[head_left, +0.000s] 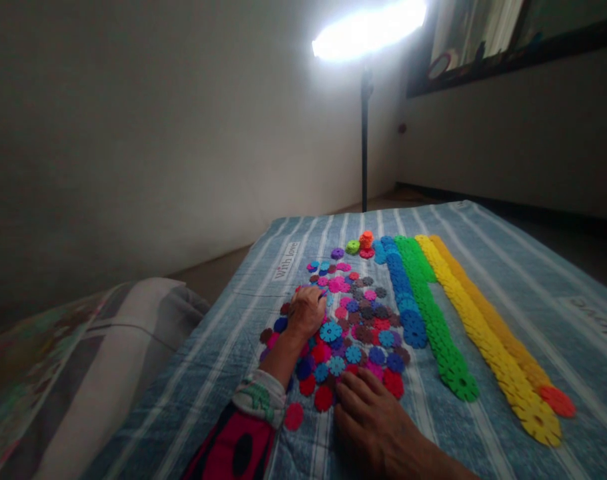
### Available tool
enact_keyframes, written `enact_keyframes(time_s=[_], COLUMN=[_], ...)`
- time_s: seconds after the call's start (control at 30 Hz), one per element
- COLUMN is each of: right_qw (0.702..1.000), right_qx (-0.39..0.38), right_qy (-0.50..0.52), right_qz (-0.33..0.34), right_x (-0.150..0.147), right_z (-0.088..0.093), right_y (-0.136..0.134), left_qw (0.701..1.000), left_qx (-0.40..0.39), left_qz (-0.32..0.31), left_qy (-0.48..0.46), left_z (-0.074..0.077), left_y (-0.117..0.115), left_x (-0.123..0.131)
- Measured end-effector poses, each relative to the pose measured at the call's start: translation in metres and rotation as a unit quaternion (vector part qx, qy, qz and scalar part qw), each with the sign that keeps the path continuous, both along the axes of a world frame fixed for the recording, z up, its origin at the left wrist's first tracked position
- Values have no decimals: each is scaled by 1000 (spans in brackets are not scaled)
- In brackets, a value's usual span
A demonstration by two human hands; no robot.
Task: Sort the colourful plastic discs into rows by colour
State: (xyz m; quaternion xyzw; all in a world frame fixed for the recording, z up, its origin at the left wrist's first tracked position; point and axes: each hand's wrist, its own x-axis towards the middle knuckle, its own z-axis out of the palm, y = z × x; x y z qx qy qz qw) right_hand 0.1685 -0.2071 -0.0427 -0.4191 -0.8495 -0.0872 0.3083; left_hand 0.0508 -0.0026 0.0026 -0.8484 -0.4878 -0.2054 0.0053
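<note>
A loose heap of small coloured plastic flower discs [356, 320] lies on a blue striped sheet [483, 240]. My left hand [307, 311] rests on the heap's left side with fingers curled down onto the discs; what it grips, if anything, is hidden. My right hand [371, 413] lies at the heap's near edge, fingers stretched flat toward red discs [323, 398]. To the right run sorted rows: blue [401, 290], green [436, 320], yellow [488, 340] and orange [508, 343]. Small stacks, green [352, 247] and orange [366, 239], stand at the far end.
A pillow [108, 347] lies at the left beside the sheet. A lamp on a dark pole [365, 133] shines brightly behind the bed. Pale walls rise at the left and back, with a dark framed window [508, 40] at upper right.
</note>
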Motion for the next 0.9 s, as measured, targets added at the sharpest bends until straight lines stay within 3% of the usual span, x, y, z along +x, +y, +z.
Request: enact_keyframes(time_s=[0.37,0.7,0.9], right_qw=[998,999,999], right_qx=[-37,-20,-17], right_qy=[-47,-38,-38], right_qz=[-10,-11,-8], right_x=[-1,-4,-3], right_z=[5,7,11], right_y=[-6,-5,-4], left_qw=[998,978,990], left_qx=[-20,-62,-55], left_qz=[-39,-190,-108], left_qy=[34,57,71], left_z=[13,5,13], left_y=[-19,-50,-51], left_x=[13,46,54])
